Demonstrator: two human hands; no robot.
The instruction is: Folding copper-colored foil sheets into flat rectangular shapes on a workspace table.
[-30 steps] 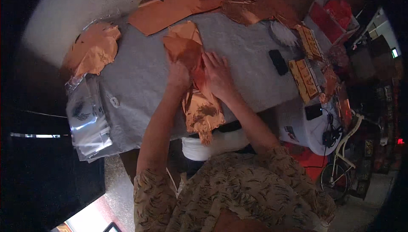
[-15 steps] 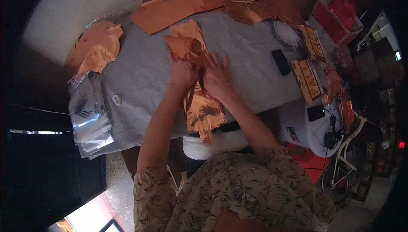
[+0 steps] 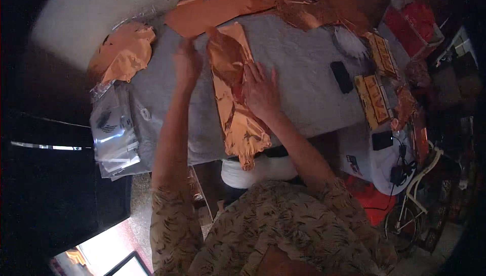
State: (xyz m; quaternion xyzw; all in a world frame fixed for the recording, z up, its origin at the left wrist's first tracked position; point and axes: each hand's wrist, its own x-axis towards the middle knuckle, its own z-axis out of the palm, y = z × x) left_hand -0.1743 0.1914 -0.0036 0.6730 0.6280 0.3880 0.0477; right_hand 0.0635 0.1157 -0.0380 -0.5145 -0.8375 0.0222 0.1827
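Observation:
A flat, uninflated copper-coloured foil balloon (image 3: pixel 230 51) lies lengthwise on the grey-covered table (image 3: pixel 167 78), partly folded over itself. Its narrow tail end hangs at the near edge, by my waist. My right hand (image 3: pixel 260 91) rests flat on the balloon's right side, fingers stretched out and slightly apart, holding nothing. To the left of the balloon's far part is my left hand (image 3: pixel 187 64), raised near the folded flap. Motion smears its fingers, so whether they grip the foil cannot be made out.
More flat copper foil balloons (image 3: pixel 200 18) lie along the far edge and at the far left (image 3: pixel 129 53). Clear plastic bags (image 3: pixel 115 134) lie at the left edge. On the right are a black phone-like object (image 3: pixel 341 77), yellow packs (image 3: pixel 372 101) and a red box (image 3: pixel 407 25).
My left hand has moved left and away from the balloon's middle. The bunched foil has spread out toward the far end. My right hand stays on the foil.

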